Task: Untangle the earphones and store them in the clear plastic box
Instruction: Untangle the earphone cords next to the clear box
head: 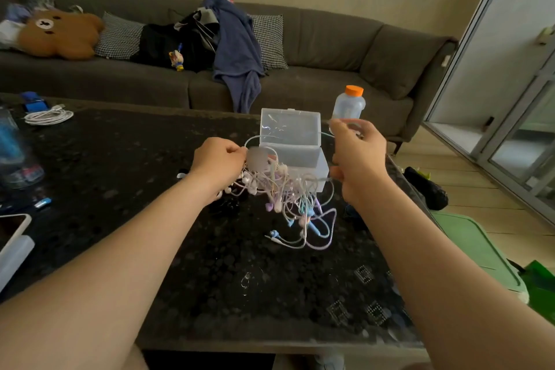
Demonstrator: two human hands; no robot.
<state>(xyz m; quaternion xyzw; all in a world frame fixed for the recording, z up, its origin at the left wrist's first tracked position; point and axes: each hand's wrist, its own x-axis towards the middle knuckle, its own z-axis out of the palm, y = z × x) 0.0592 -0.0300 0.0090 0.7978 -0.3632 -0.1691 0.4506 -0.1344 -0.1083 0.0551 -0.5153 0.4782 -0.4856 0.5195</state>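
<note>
Two bare hands of ours are raised over the dark stone table, with the tangle of earphones strung between them. Our left hand has its fingers curled tight round the upper left part of the bundle, gripping a clump of white and pastel cords. Our right hand is lifted a little higher, its fingers bent round a thin cord that leads back to the tangle; blur hides exactly how the fingertips pinch it. Most of the tangle hangs in the air, while its lowest loops and a plug lie on the table. Just behind it stands the clear plastic box, its lid tipped up and open. A bottle with an orange cap stands behind our right hand. Farther left on the table lies a coiled white cable, and beyond the table we see a grey sofa with a brown bear cushion on it.
</note>
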